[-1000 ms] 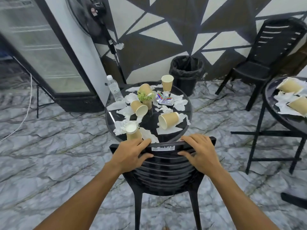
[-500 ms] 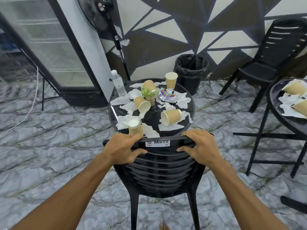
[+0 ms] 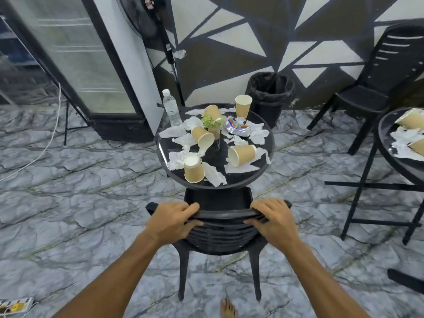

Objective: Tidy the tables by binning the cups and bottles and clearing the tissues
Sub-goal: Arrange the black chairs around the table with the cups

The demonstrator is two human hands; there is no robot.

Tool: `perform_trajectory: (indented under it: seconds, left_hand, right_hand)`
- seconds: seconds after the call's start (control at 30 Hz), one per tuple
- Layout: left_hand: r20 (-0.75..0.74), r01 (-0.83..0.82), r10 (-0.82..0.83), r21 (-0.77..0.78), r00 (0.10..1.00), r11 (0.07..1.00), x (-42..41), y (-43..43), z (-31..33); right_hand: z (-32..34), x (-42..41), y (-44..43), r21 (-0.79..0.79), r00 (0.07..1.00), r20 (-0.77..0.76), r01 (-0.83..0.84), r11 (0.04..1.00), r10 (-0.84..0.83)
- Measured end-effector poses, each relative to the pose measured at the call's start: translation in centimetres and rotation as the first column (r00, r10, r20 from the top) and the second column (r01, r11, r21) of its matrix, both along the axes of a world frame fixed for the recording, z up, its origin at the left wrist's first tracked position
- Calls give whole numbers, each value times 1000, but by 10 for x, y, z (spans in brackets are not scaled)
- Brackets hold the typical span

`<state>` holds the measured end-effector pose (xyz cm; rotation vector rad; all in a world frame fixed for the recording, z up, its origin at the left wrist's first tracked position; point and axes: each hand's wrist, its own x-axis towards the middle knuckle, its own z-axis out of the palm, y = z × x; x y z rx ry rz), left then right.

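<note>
A round black table (image 3: 270,143) holds several tan paper cups, some tipped over (image 3: 242,154), one upside down (image 3: 193,168) at the near edge. Crumpled white tissues (image 3: 214,174) lie all over it. A clear water bottle (image 3: 171,107) stands at its far left edge. A black bin (image 3: 270,92) with a bag liner stands behind the table by the wall. My left hand (image 3: 171,222) and my right hand (image 3: 273,221) both grip the top rail of a black plastic chair (image 3: 220,235) in front of the table.
A small green plant (image 3: 210,121) and a colourful wrapper (image 3: 236,129) sit mid-table. A second table (image 3: 385,148) with cups and tissues is at the right, with another black chair (image 3: 378,72) behind. A fan stand (image 3: 168,49) and glass-door fridge (image 3: 75,60) are at the left.
The chair has come back toward me, away from the table, with both hands still on its top rail. The table's near edge now shows in full.
</note>
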<state>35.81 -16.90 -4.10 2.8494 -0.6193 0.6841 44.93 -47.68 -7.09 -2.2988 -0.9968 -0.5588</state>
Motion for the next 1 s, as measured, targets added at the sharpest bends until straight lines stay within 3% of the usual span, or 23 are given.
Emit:
perform_trajectory:
  seconds: [0.17, 0.4, 0.57, 0.73, 0.83, 1.0]
  left_hand:
    - [-88, -35, 42, 70, 995, 997, -51, 4, -27]
    - [-183, -81, 95, 85, 978, 993, -108, -20, -39]
    - [-282, -137, 139, 27, 949, 990, -153, -34, -52]
    - [-408, -218, 145, -140, 902, 966, -170, -43, -44]
    - [-436, -267, 162, -191, 885, 944, -168, -45, -37]
    - [-502, -426, 329, -88, 800, 900, -171, -47, -41]
  right_hand:
    - [-26, -53, -1, -133, 999, -21, 29, 991, -32]
    - [-45, -108, -14, -191, 992, -90, 72, 979, -90]
    - [-41, -160, -23, -205, 942, -304, 81, 975, -142]
    - [-32, -182, -24, -127, 892, -435, 74, 989, -123]
    - [-32, -180, -21, -113, 894, -427, 96, 989, -136]
    - [-33, -180, -21, -51, 890, -439, 116, 992, -127]
